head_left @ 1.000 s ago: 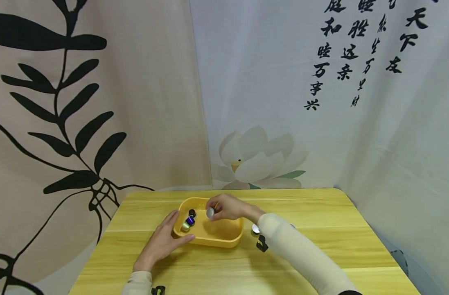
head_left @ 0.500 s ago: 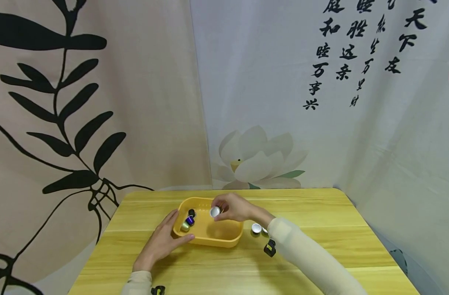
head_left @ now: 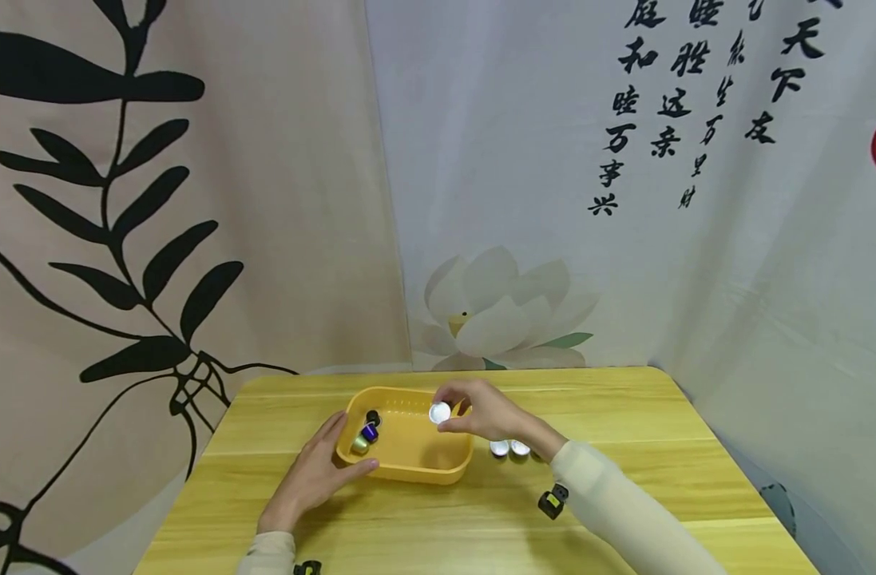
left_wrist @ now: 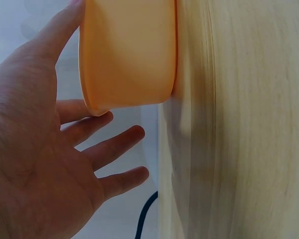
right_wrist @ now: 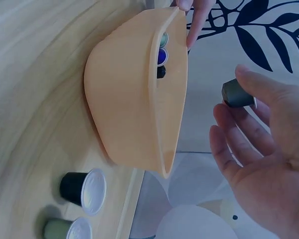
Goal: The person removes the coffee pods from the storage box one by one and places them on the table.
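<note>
In the head view, a yellow-orange plastic basket (head_left: 412,473) stands on the wooden table. My left hand (head_left: 321,473) steadies its left end, thumb along the near rim; the left wrist view shows the fingers spread, some touching its corner. Three coffee capsules lie inside at the left: a black one (head_left: 373,418), a purple one (head_left: 369,432) and a pale gold-green one (head_left: 361,444). My right hand (head_left: 484,414) pinches a dark grey-green coffee capsule (right_wrist: 237,93) between thumb and fingers above the basket's right side, its white lid (head_left: 440,412) facing the head camera.
Right of the basket, a black capsule (right_wrist: 74,188) and a green capsule (right_wrist: 58,229) stand on the table (head_left: 423,535), white lids up. Another lid edge shows partly behind the right wrist. A printed curtain (head_left: 301,200) hangs behind the table.
My right hand has drawn rightward with the coffee capsule, from over the basket's middle to its right side, and the lid has turned more toward the head camera. The left hand stays put.
</note>
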`<state>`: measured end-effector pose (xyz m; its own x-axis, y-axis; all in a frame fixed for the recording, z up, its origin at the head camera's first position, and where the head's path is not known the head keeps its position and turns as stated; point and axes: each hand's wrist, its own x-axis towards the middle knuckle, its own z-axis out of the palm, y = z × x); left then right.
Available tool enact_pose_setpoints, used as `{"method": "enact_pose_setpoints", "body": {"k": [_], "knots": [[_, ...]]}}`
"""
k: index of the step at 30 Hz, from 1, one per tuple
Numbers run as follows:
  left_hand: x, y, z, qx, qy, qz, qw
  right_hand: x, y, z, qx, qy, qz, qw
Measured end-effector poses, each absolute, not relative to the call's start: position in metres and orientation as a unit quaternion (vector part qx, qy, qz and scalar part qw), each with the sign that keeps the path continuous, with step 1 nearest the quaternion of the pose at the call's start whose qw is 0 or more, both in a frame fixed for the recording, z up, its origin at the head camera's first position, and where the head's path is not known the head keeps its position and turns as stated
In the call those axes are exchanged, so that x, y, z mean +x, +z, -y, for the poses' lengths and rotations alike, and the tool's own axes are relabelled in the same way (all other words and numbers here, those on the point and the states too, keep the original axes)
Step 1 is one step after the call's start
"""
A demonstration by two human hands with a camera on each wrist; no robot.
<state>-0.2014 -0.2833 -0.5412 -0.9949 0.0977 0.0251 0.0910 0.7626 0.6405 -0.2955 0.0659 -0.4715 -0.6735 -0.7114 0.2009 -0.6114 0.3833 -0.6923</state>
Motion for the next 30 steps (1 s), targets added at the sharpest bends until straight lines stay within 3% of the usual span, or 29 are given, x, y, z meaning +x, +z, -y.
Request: {"method": "enact_pose_setpoints", "body": {"k": [30], "knots": [[-0.201, -0.541, 0.283, 0.054, 0.349, -0.936, 0.002, -0.251, -0.497, -0.151, -0.32, -0.46, -0.827, 0.042]]}}
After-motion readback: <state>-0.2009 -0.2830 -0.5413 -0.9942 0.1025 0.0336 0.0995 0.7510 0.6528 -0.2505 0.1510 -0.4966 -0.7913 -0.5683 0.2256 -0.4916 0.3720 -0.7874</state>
